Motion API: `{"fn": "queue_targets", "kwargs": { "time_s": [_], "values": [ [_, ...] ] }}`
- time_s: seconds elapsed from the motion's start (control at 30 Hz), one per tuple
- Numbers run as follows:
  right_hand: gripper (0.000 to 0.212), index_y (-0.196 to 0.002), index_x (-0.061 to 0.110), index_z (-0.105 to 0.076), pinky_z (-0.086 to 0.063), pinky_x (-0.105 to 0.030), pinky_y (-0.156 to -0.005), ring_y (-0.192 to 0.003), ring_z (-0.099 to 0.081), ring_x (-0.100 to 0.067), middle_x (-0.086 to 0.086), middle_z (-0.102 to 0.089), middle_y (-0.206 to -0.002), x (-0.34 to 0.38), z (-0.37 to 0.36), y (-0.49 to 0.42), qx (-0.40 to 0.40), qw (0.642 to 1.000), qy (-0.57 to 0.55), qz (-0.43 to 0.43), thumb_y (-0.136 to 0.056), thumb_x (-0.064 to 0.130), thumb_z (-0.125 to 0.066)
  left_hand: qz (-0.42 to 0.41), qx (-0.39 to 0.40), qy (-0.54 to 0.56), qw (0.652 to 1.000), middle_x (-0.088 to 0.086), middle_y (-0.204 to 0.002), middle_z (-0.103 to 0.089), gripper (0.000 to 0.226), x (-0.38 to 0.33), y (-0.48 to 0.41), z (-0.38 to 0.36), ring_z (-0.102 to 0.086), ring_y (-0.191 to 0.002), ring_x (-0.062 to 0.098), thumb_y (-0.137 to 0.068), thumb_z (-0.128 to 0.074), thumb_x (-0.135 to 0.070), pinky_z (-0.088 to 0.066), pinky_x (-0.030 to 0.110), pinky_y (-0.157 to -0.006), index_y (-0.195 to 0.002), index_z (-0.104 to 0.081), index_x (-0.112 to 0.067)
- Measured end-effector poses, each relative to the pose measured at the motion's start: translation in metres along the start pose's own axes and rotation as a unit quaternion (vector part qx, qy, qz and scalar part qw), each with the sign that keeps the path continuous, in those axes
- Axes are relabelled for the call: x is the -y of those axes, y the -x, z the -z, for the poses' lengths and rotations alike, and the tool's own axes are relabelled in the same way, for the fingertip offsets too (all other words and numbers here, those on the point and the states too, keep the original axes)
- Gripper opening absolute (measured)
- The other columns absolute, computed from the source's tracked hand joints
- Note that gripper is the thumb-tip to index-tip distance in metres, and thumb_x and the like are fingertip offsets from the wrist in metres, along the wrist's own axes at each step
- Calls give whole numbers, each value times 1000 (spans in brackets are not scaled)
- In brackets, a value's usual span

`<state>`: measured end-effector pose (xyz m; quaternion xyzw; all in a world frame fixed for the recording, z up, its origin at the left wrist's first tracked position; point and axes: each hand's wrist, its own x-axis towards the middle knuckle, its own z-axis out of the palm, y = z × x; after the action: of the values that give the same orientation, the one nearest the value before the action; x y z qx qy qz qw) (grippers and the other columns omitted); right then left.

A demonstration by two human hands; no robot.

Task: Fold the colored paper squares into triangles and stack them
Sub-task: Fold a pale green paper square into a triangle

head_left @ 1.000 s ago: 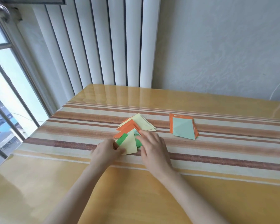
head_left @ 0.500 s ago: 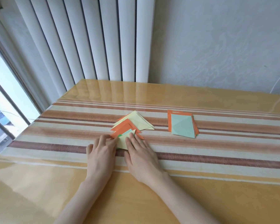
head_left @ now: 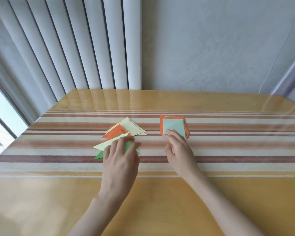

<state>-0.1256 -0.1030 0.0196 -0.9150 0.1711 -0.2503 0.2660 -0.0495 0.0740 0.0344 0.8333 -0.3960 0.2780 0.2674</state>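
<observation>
On the glossy striped worktop (head_left: 58,193) both hands lie apart, fingers loosely straight, neither gripping anything. The left hand (head_left: 120,160) rests flat on the near end of the pile of folded triangles (head_left: 119,133), covering part of a green triangle (head_left: 100,155) and a pale yellow triangle (head_left: 106,144). The right hand (head_left: 179,150) has its fingertips (head_left: 169,133) on the near corner of the pale blue-green square (head_left: 174,126) topping the stack of unfolded squares (head_left: 161,124).

The sheets look thin, light and limp, and likely to slide on this shiny surface. A corner seems the best place to lift one, peeling it off alone while the stack below is kept from shifting. The fold needs firm pressing.

The triangles fan out loosely, orange and pale yellow further back. Orange edges frame the top square. Beyond stand white vertical slats (head_left: 99,48) and a grey wall (head_left: 211,48).
</observation>
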Motion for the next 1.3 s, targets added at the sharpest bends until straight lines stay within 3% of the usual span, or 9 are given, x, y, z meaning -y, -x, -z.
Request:
{"fn": "queue_targets", "kwargs": {
  "time_s": [0.27, 0.4, 0.47, 0.57, 0.63, 0.8, 0.87, 1.0, 1.3],
  "values": [
    [54, -153, 15, -15, -2, -34, -118, -148, 0, -13, -1, -4, -162, -48, 11, -20, 152, 972, 177, -41, -104, 37, -26, -30, 188, 109, 976, -5, -110, -61, 34, -17, 20, -55, -58, -96, 17, -88, -39, -29, -48, 29, -81, -107, -67, -21],
    [48, -147, 11, -30, -2, -36, -118, -146, -14, -18, -6, -23, -158, -50, 9, -8, 125, 967, 223, 0, -105, 33, -27, -16, 206, 122, 971, -6, -107, -61, 37, -17, 18, -56, -58, -96, 16, -89, -39, -32, -49, 31, -83, -107, -68, -18],
    [44, -135, 6, -49, -17, -41, -116, -139, -34, -24, -12, -43, -147, -51, 9, 9, 94, 971, 217, 23, -102, 32, -34, -14, 211, 127, 969, -5, -106, -60, 37, -17, 18, -55, -59, -96, 17, -89, -40, -32, -49, 32, -83, -107, -68, -17],
    [45, -102, 8, -69, -46, -41, -96, -105, -63, -23, -8, -69, -110, -51, 14, 28, 28, 974, 216, 56, -90, 42, -41, -4, 210, 150, 966, -4, -106, -59, 37, -17, 18, -52, -59, -95, 19, -89, -39, -33, -48, 34, -84, -106, -68, -16],
    [40, -91, 11, -70, -47, -32, -84, -86, -58, -17, -1, -70, -92, -48, 22, 36, -6, 976, 207, 67, -83, 46, -52, 5, 204, 163, 965, -3, -106, -57, 39, -18, 18, -48, -58, -94, 19, -88, -37, -33, -45, 31, -84, -105, -67, -15],
    [95, -133, 20, -49, -25, -36, -110, -115, -42, -23, 0, -48, -122, -15, 38, 67, 147, 963, 227, 17, -69, 82, -16, 19, 186, 213, 959, -8, -103, -56, 35, -25, 29, -35, -60, -89, 17, -90, -40, -31, -54, 36, -75, -104, -66, -13],
    [90, -128, 19, -54, -31, -37, -106, -112, -45, -24, -1, -49, -118, -8, 35, 80, 140, 968, 210, 0, -70, 78, -19, 31, 178, 233, 956, -11, -105, -54, 28, -26, 33, -30, -60, -89, 12, -90, -45, -24, -53, 30, -77, -103, -67, -13],
    [48, -92, 16, -68, -51, -33, -72, -76, -56, -23, 1, -57, -85, -8, 20, 87, 14, 977, 214, -8, -79, 56, -46, 46, 174, 257, 949, -9, -104, -54, 20, -28, 37, -25, -55, -90, 2, -92, -50, -12, -44, 6, -79, -103, -67, -11],
    [7, -86, 10, -69, -49, -45, -82, -79, -59, -28, -3, -59, -83, -11, 20, 73, -6, 989, 147, -21, -81, 12, -74, 64, 173, 285, 941, -7, -112, -55, 31, -37, 31, -17, -54, -102, -2, -91, -54, 2, -37, 1, -80, -117, -61, -13]
  ]
}}
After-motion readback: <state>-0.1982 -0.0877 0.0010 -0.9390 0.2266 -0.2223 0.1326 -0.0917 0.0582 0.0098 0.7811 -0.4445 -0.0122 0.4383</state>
